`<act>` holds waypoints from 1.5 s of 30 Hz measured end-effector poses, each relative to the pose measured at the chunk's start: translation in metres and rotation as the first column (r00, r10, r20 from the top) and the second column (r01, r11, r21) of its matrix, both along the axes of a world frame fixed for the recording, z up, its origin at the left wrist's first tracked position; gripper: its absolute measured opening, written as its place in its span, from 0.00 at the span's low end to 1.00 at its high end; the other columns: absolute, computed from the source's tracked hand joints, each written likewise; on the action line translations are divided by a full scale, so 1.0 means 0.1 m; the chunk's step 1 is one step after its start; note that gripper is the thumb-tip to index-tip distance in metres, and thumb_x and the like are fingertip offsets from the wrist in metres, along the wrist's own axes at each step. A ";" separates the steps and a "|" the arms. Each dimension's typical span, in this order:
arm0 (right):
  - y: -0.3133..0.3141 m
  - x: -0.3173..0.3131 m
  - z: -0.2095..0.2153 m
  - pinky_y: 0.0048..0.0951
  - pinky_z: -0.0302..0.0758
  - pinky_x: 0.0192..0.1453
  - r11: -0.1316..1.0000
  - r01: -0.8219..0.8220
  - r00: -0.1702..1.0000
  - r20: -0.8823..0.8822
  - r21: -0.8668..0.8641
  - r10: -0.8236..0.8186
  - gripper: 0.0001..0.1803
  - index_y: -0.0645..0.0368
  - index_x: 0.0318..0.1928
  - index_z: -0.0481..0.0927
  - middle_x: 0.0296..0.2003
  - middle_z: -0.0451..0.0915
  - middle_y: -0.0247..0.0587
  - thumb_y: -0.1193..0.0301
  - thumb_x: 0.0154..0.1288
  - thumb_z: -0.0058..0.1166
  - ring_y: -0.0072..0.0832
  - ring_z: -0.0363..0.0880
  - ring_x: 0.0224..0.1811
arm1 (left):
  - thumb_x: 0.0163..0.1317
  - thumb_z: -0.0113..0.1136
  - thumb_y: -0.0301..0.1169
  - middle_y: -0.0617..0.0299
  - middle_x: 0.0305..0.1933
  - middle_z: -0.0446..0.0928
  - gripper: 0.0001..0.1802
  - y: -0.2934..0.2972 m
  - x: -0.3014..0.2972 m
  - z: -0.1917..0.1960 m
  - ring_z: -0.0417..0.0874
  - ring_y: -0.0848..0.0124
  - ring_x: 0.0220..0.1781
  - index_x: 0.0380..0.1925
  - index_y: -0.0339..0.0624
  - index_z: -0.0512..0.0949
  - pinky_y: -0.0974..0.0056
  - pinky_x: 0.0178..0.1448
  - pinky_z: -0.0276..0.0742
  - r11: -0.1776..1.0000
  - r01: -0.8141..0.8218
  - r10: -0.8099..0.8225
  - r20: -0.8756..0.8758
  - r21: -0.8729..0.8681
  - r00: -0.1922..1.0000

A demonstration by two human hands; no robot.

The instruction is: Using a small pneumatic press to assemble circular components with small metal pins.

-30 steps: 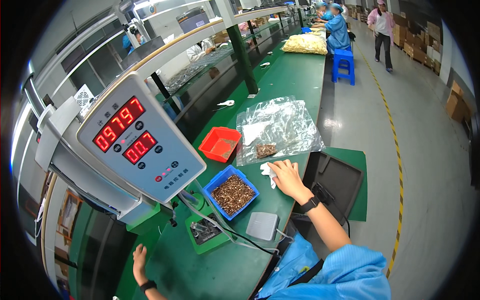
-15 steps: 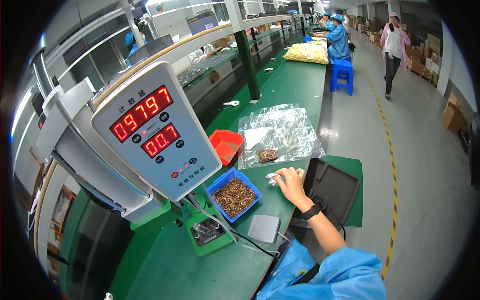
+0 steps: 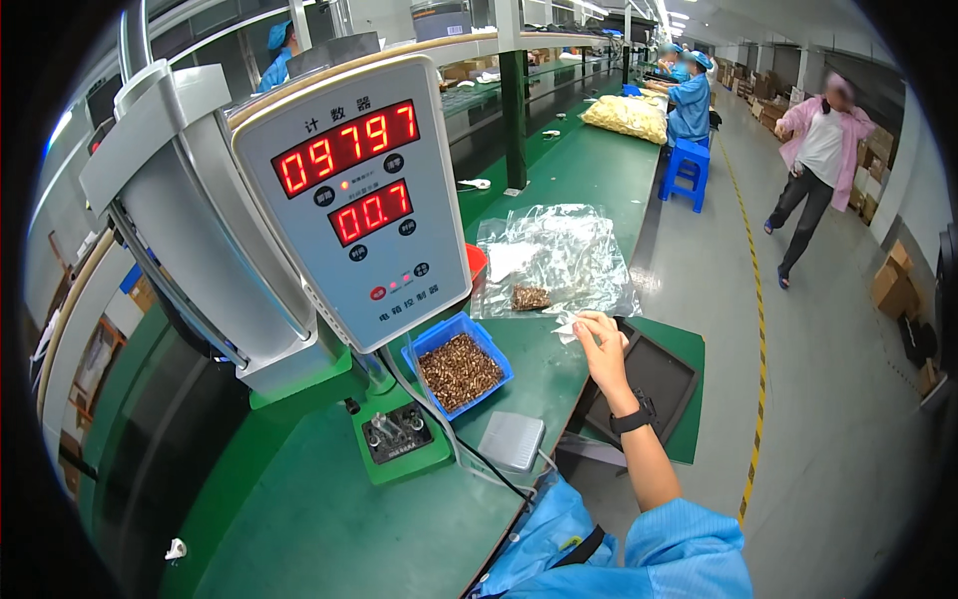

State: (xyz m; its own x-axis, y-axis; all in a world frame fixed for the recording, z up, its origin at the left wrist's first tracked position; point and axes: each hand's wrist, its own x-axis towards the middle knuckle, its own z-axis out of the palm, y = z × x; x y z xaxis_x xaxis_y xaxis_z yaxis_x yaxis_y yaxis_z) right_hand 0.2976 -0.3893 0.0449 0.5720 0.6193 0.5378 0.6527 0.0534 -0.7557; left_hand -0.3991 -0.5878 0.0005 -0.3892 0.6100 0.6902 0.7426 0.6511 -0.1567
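Fingers of your right hand (image 3: 602, 344) were pinched shut on a small white scrap (image 3: 571, 327) at the desk (image 3: 559, 369) edge, clear plastic bag (image 3: 554, 258) just beyond. Scrap looked light, flimsy; edge pinch suited it. Left hand was out of view.

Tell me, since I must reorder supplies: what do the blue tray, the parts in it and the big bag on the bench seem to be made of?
The blue tray looks like moulded plastic: even colour, thin walls, dull sheen. The small parts in it seem metal, brownish like brass or copper, too small to be sure. The clear bag by the right hand looks like thin plastic film: see-through, crinkled, glinting.
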 end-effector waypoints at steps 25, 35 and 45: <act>0.30 -0.19 -0.09 0.48 0.50 0.55 0.952 0.125 0.904 0.428 -0.279 0.007 0.05 0.48 0.28 0.85 0.32 0.79 0.25 0.64 0.51 0.61 0.28 0.69 0.43 | 0.65 0.48 0.43 0.55 0.41 0.76 0.16 0.02 -0.13 -0.12 0.78 0.57 0.37 0.42 0.44 0.76 0.56 0.37 0.75 0.999 -0.050 0.047 -0.148 -0.015 0.988; 0.32 0.25 -0.10 0.25 0.58 0.42 0.941 -0.056 0.960 -0.277 -0.333 -0.042 0.14 0.53 0.34 0.86 0.22 0.81 0.31 0.57 0.55 0.57 0.18 0.76 0.26 | 0.65 0.47 0.44 0.57 0.42 0.77 0.17 0.04 -0.13 -0.11 0.78 0.57 0.38 0.43 0.46 0.76 0.56 0.38 0.75 0.996 -0.085 0.083 -0.064 -0.017 0.994; 0.32 0.35 -0.16 0.24 0.65 0.40 0.929 -0.369 0.773 -0.566 -0.032 0.288 0.13 0.54 0.37 0.85 0.23 0.82 0.31 0.61 0.58 0.55 0.20 0.77 0.27 | 0.65 0.46 0.44 0.55 0.42 0.77 0.18 0.06 -0.09 -0.08 0.78 0.55 0.40 0.43 0.45 0.76 0.54 0.39 0.75 0.995 -0.097 0.096 -0.040 -0.023 0.995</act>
